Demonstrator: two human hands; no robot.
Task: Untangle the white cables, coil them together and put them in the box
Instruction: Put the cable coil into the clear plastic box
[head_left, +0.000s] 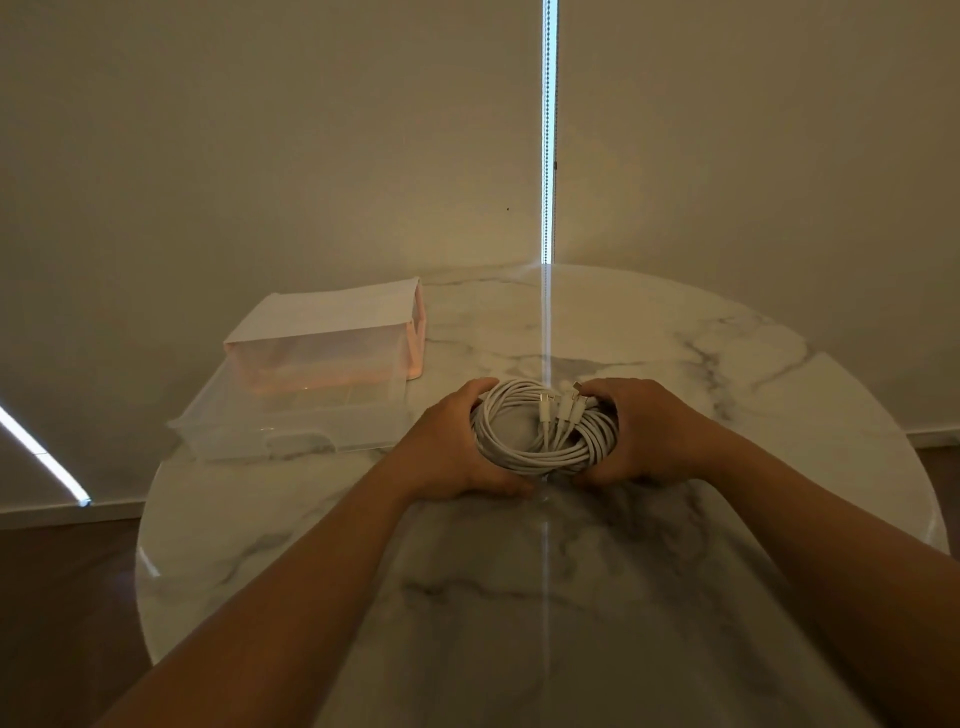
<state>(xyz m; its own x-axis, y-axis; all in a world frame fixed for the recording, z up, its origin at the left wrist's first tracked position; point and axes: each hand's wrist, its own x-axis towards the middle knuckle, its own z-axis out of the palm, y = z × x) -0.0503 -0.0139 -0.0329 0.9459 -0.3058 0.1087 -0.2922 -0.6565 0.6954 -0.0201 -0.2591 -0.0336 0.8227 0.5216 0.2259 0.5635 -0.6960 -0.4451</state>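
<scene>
At the left I see the box (332, 322) near the counter (519, 597) rim, its clear drawer (291, 431) pulled out toward me; its contents I cannot tell. Just right of it, my left hand (452, 441) and right hand (644, 431) curl around the coiled white cables (540, 447), clamping both sides. Wide marble lies between the right hand and the round edge.

A round surface (675, 571) of white marble with grey veins fills the lower half of the view. Behind it stand two beige blinds (260, 130), parted by a narrow bright slit (548, 130) of daylight with a bead chain (555, 208) just beside it. The slit reflects as a pale line down the marble. Dark wooden floor (62, 597) shows at lower left below a pale skirting board (67, 512), and a slanted bar of light (36, 452) crosses the left edge.
</scene>
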